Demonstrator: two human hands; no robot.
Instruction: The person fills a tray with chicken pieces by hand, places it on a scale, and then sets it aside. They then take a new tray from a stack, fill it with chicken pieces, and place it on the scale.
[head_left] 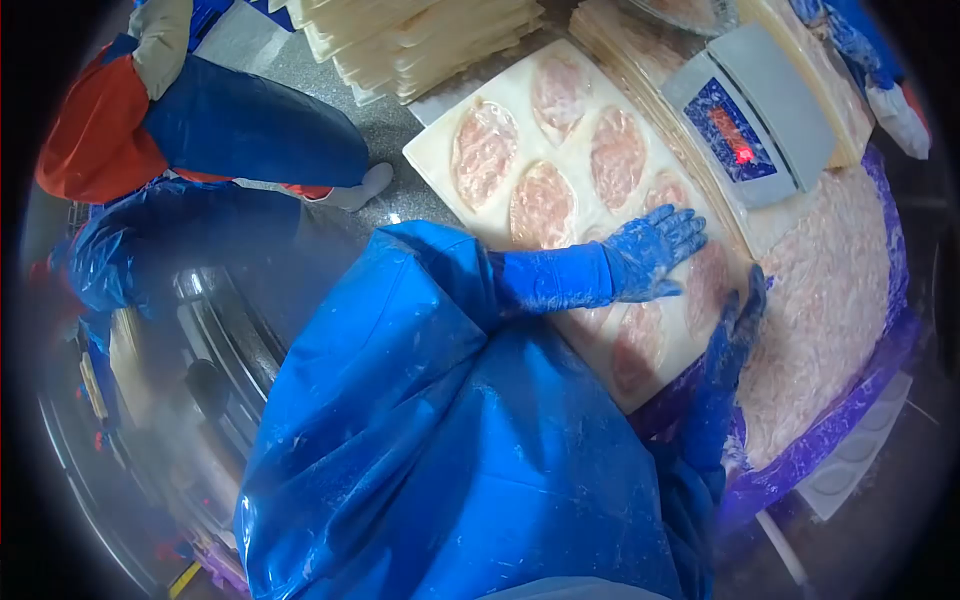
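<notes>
White tray (432,160), long axis upper-left to lower-right, under open left hand (655,252); right hand (743,318) at its edge, grip unclear.

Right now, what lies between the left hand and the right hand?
Head view: between left hand and right hand sits one paste-filled cavity of the white tray.
</notes>
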